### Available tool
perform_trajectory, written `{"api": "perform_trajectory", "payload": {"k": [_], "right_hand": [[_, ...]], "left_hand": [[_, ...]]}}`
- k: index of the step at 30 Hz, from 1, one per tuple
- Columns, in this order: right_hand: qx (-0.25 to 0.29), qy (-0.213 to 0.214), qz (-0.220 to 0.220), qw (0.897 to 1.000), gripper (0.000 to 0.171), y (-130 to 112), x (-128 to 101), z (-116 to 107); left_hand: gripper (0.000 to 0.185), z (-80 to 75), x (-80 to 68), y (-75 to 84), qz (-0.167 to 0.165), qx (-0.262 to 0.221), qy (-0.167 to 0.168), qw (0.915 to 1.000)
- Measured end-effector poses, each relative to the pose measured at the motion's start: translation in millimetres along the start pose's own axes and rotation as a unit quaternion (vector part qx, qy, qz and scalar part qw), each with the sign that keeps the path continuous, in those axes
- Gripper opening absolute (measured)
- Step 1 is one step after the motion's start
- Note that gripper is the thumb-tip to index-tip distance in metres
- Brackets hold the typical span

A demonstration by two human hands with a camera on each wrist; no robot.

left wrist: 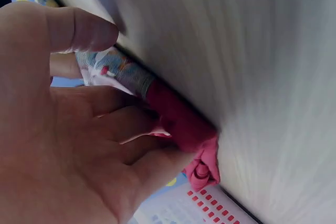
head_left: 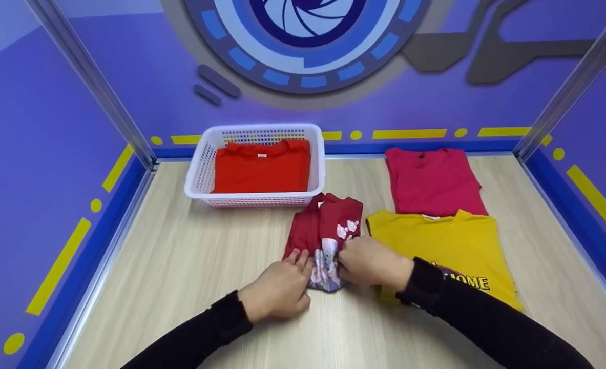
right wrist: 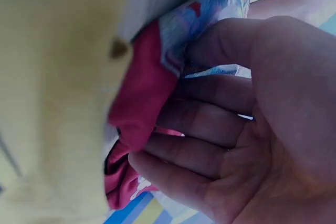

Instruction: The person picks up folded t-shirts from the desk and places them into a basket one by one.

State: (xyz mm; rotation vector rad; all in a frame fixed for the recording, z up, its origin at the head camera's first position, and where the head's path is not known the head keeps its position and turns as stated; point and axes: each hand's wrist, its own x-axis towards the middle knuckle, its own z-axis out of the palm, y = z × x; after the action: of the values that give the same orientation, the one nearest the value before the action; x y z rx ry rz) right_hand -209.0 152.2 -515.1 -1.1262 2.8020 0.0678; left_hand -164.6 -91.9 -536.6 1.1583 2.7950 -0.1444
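Two bare hands on one dark-red cloth garment with pale flowers and a grey-blue printed panel (head_left: 324, 241), lying bunched lengthwise just below centre of my head view. Left hand (head_left: 278, 289): nothing gripped, fingers laid fairly straight on the garment's left side, thumb clear of the cloth in the left wrist view. Right hand (head_left: 372, 261): fingers against the garment's right edge, thumb at the printed end; I can't tell if it's pinching or only pressing. Both wrists in black sleeves (head_left: 195, 333).

Rest of what I've got: pale wood-grain desk (head_left: 221, 246) under everything. White perforated plastic basket (head_left: 262, 201) upper left of centre, folded orange-red shirt (head_left: 262, 171) inside, neckline toward the top. Garment's top end sits right by the basket's lower right corner. Folded crimson-pink shirt (head_left: 436, 182) upper right; folded yellow shirt with dark "HOME" lettering (head_left: 441, 241) directly below, its collar edge meeting the pink hem. Right wrist and forearm cross over the yellow one. Purple-blue panel wall (head_left: 354, 113) behind.
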Motion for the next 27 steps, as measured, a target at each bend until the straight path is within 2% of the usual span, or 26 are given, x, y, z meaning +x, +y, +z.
{"api": "perform_trajectory", "payload": {"k": [5, 8, 11, 13, 15, 18, 21, 23, 27], "right_hand": [[0.053, 0.002, -0.001, 0.999, 0.032, 5, -10, -3], [0.081, 0.004, 0.014, 0.997, 0.031, 12, -10, -11], [0.092, 0.038, 0.02, 0.995, 0.027, 21, -4, -20], [0.089, 0.07, 0.022, 0.993, 0.025, 26, 3, -23], [0.082, 0.082, 0.028, 0.993, 0.023, 29, 11, -22], [0.056, 0.051, 0.043, 0.996, 0.021, 29, 22, -15], [0.026, -0.003, 0.058, 0.998, 0.021, 26, 29, -7], [0.017, -0.025, 0.066, 0.997, 0.024, 24, 31, -5], [0.017, -0.029, 0.077, 0.996, 0.026, 21, 29, -8]], "left_hand": [[0.067, -3.7, -16.4, -1.4, -0.013, -0.003, -0.002, 0.9999], [0.053, -10.2, -17.8, -9.7, -0.016, -0.037, 0.011, 0.9991], [0.038, -18.7, -9.5, -25.9, -0.022, -0.089, 0.036, 0.9951], [0.037, -21.5, 1.6, -38.9, -0.035, -0.111, 0.051, 0.9919], [0.041, -20.7, 14.8, -50.3, -0.046, -0.109, 0.057, 0.9914], [0.05, -13.7, 32.6, -62.4, -0.049, -0.097, 0.041, 0.9932], [0.051, -8.2, 41.5, -65.8, -0.035, -0.088, 0.018, 0.9954], [0.051, -7.8, 41.2, -64.5, -0.03, -0.075, 0.012, 0.9967], [0.049, -11.4, 28.4, -61.4, -0.041, -0.054, 0.016, 0.9976]]}}
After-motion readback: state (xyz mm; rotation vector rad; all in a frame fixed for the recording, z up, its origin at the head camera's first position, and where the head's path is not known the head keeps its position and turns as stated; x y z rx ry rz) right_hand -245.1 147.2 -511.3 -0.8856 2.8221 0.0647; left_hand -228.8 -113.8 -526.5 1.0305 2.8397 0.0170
